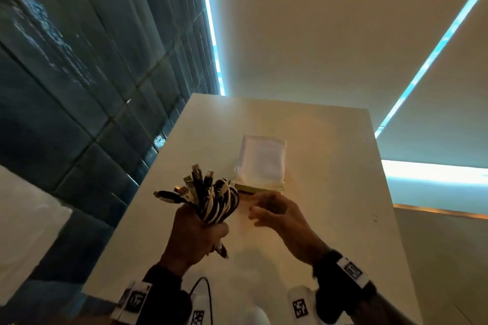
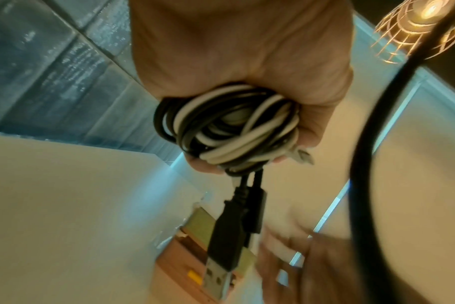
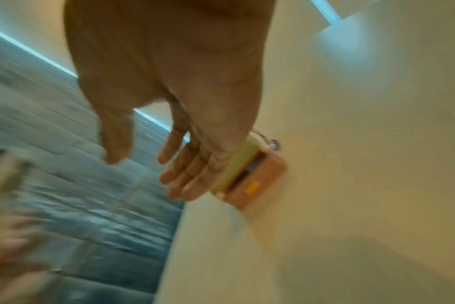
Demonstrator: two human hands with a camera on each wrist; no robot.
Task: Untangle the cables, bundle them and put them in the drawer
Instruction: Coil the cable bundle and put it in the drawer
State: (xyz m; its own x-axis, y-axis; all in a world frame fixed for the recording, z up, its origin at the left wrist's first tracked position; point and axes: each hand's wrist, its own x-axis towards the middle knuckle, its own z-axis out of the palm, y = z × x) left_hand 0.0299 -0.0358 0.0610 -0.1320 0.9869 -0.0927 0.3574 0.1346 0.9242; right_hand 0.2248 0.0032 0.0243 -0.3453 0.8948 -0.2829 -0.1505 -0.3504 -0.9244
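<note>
A coiled bundle of black and white cables (image 1: 211, 200) is gripped in my left hand (image 1: 195, 232), held up over the white table (image 1: 330, 192). Several plug ends fan out above the fist. In the left wrist view the cable bundle (image 2: 229, 127) fills the fist, and a black USB plug (image 2: 221, 265) hangs below it. My right hand (image 1: 274, 212) hovers beside the bundle with fingers straight and relaxed, holding nothing. In the right wrist view the right hand's fingers (image 3: 185, 170) lie just in front of a small wooden drawer box (image 3: 255, 185). The drawer box (image 2: 179, 267) stands slightly open.
A clear plastic pouch (image 1: 264, 161) sits on top of the small box (image 1: 260, 188) at mid-table. A dark tiled wall (image 1: 79, 87) runs along the left. A thin black cord (image 1: 208, 295) lies at the table's near edge. A lit lamp (image 2: 426, 22) hangs above.
</note>
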